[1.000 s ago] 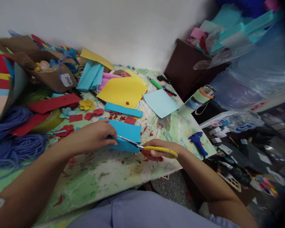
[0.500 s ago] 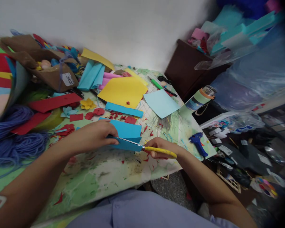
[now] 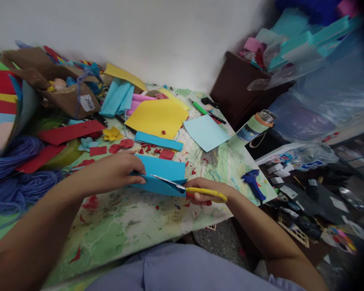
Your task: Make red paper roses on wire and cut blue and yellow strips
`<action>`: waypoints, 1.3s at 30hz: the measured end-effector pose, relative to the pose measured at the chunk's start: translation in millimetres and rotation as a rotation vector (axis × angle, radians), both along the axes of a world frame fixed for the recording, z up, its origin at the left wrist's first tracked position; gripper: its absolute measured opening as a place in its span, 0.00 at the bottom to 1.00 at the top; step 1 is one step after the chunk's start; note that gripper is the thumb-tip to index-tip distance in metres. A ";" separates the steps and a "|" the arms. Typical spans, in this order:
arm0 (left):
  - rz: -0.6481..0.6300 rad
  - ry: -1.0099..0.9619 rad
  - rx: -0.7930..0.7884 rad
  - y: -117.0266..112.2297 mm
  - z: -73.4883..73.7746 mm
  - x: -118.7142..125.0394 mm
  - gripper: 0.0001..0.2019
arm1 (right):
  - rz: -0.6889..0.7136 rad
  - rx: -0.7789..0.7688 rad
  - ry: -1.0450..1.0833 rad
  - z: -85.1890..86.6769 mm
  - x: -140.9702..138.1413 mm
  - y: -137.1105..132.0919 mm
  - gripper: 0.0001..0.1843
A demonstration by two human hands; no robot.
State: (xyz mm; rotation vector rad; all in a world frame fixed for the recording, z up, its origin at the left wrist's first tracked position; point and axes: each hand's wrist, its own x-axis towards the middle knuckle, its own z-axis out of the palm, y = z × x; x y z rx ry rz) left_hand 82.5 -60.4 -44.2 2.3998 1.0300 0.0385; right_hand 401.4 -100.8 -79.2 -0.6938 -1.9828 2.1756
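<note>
Held at its left end by my left hand [image 3: 127, 167], a sheet of blue paper [image 3: 166, 167] hangs just above the table, folded or partly slit lengthwise. My right hand [image 3: 204, 189] is closed round the yellow handles of a pair of scissors [image 3: 208, 194]. Their blades point left and lie along the blue paper, a little way from my left fingers. Beyond the sheet lie a narrow blue paper strip [image 3: 159, 140], a small red paper piece [image 3: 166, 154] and red scraps.
Yellow paper [image 3: 157, 117] and pale blue paper [image 3: 206, 131] lie farther back. A blue glue gun [image 3: 254, 184] rests near the table's right edge, with a bottle [image 3: 255, 125] behind it. Blue cord [image 3: 21, 169] and a brown paper bag [image 3: 69, 93] crowd the left.
The blue paper and my left hand have shifted; the sheet's right end now reaches farther right. The scissor blades have parted slightly and more of them shows.
</note>
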 end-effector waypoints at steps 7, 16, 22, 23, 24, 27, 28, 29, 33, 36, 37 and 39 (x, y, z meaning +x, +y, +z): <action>-0.004 0.042 0.052 -2.3 -2.0 6.7 0.11 | 0.070 0.083 0.010 -0.7 -10.3 3.5 0.30; 0.017 0.027 -0.006 0.7 -4.4 0.8 0.12 | -0.051 0.002 -0.061 -8.3 -9.8 1.4 0.29; 0.013 0.024 -0.007 0.5 -2.2 2.2 0.12 | -0.101 -0.044 -0.055 -3.2 -12.6 2.5 0.28; 0.015 0.013 -0.012 0.8 -0.8 1.3 0.12 | -0.104 -0.056 -0.049 -2.7 -12.5 2.7 0.28; 0.022 0.003 -0.015 1.3 1.1 -0.5 0.13 | -0.110 -0.065 -0.044 -2.6 -11.9 2.8 0.28; 0.079 -0.009 0.011 3.9 8.4 -9.7 0.13 | -0.127 -0.068 -0.040 -4.5 -7.6 2.4 0.28; 0.101 -0.008 0.025 4.9 11.0 -13.1 0.14 | -0.136 -0.062 -0.040 -5.5 -5.6 2.1 0.29; 0.121 -0.009 0.036 5.8 13.4 -16.1 0.15 | -0.144 -0.056 -0.039 -6.4 -3.8 1.7 0.29; 0.143 -0.016 0.039 7.2 18.4 -20.3 0.17 | -0.136 -0.021 -0.006 -6.7 -1.2 1.0 0.28; 0.125 -0.004 0.033 7.5 15.9 -18.8 0.15 | -0.066 0.034 0.034 -3.4 -4.9 2.6 0.29; 0.120 -0.003 0.029 7.6 14.2 -18.8 0.15 | -0.040 0.044 0.043 -2.3 -6.4 3.5 0.29; 0.110 -0.017 0.020 7.9 10.4 -19.6 0.14 | 0.019 0.050 0.049 -0.9 -8.9 5.6 0.29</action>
